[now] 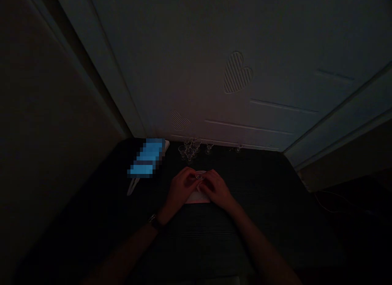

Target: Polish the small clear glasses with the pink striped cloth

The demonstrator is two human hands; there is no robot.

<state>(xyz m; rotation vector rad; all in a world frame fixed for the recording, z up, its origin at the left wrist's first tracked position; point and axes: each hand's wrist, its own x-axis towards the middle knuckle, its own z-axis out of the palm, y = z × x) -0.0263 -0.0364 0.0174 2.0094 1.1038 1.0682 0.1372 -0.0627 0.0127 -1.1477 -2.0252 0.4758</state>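
The scene is very dim. On a dark, finely ribbed table top (260, 195), the left hand (180, 188) and the right hand (216, 189) meet over a small pale pink flat piece (199, 198) that lies on the table in front of the person. Both hands rest on it, fingertips drawn together at its far edge, where a tiny clear glass-like object (199, 177) shows between them. The fingers of both hands appear to pinch or steady this small clear thing, but the light is too low to tell how firmly each hand holds it. A dark wristwatch (154, 221) sits on the left wrist.

Just beyond the hands, near the far edge of the table, stands a cluster of small clear stemmed glasses (190, 149), with 1 more clear glass (209, 147) just to the right of the cluster and another (239, 148) further right, apart from it. To the left of the cluster lies a glowing blue rectangular screen (147, 158), blurred out. Near it a thin pale cable-like thing (131, 188) lies on the table. Behind the table stands a pale panelled door (214, 52) with a raised striped heart shape (236, 72) on it.
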